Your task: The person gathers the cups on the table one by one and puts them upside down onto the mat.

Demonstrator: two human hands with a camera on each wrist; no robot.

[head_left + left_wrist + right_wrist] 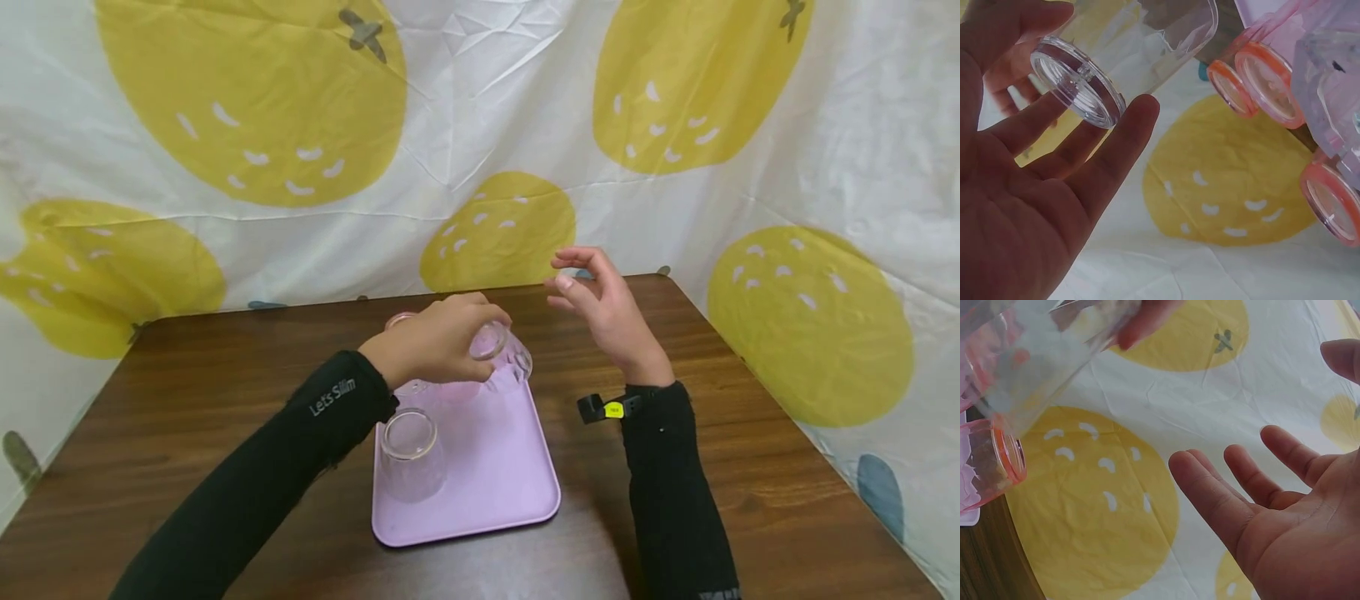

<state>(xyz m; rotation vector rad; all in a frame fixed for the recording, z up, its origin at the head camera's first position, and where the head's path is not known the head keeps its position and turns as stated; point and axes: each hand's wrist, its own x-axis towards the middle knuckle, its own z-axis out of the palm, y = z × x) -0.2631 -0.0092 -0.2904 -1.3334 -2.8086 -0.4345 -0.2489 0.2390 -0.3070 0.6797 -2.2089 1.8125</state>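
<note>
My left hand point(442, 337) reaches over the far part of a lilac tray point(498, 479) and grips a clear glass point(1160, 44) near its thick round base. In the left wrist view, the fingers and thumb lie around that base, and the glass is tilted. My right hand point(611, 321) is raised to the right of the tray, apart from the glass, with its fingers spread and holding nothing. Another clear glass point(412, 467) stands on the tray's near left. Pink-tinted glasses point(1269, 81) with orange bases are beside the left hand, partly hidden by it in the head view.
The tray lies on a dark wooden table point(247, 400). A white cloth point(487, 92) with yellow fruit prints hangs behind the table and along its sides. A black strap with a yellow tag point(613, 410) is on the right wrist.
</note>
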